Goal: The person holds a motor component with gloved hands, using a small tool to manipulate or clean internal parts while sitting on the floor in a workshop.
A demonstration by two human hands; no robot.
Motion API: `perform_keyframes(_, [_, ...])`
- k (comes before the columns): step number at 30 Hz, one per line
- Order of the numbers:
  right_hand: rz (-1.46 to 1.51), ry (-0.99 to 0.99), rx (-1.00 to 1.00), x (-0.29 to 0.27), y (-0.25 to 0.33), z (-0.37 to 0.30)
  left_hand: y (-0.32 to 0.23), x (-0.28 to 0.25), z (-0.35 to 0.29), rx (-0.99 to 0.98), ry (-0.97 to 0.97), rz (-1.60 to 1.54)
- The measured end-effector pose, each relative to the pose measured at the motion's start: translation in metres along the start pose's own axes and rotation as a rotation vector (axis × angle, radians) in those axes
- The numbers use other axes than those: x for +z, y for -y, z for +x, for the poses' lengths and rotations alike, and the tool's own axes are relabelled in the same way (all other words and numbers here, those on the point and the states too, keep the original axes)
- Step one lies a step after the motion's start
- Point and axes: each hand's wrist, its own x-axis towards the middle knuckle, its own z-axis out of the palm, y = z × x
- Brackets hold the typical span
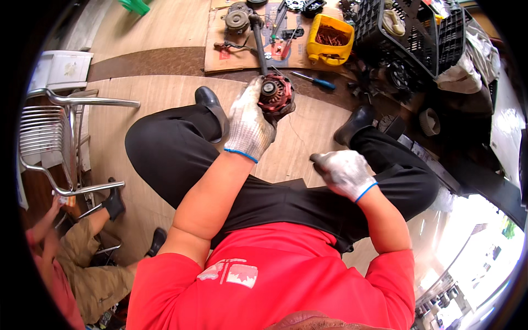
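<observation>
Grip on my left side is closed around the work: I have the gloved left hand wrapped about the near and left sides of a round red-and-dark metal part, its toothed centre facing up to my camera. I see it held out ahead of the body, above the floor and between the spread legs in black trousers.

My gloved right hand is well apart from the part, nearer the right knee, with its fingers curled. Something dark shows at its left end; from this angle I can't fairly say whether that is a soiled fingertip or a small object, so I can't tell whether this grip grasps anything.

Beyond the part I have a sheet of cardboard on the floor, carrying a round metal housing and a long dark rod whose near end comes close to the part. At the sheet's right side is a cut-open yellow container with copper-coloured pieces inside. A blue-handled screwdriver lies on the floor just beside the sheet's near edge.
</observation>
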Motion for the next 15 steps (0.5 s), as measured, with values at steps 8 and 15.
perform_keyframes(8, [0.306, -0.559, 0.37, -0.059, -0.046, -0.037, 0.001, 0.002, -0.014, 0.113, 0.076, 0.271])
perform_keyframes(15, [0.567, -0.575, 0.358, -0.09, 0.03, -0.07, 0.005, -0.002, 0.001, 0.17, 0.034, 0.112])
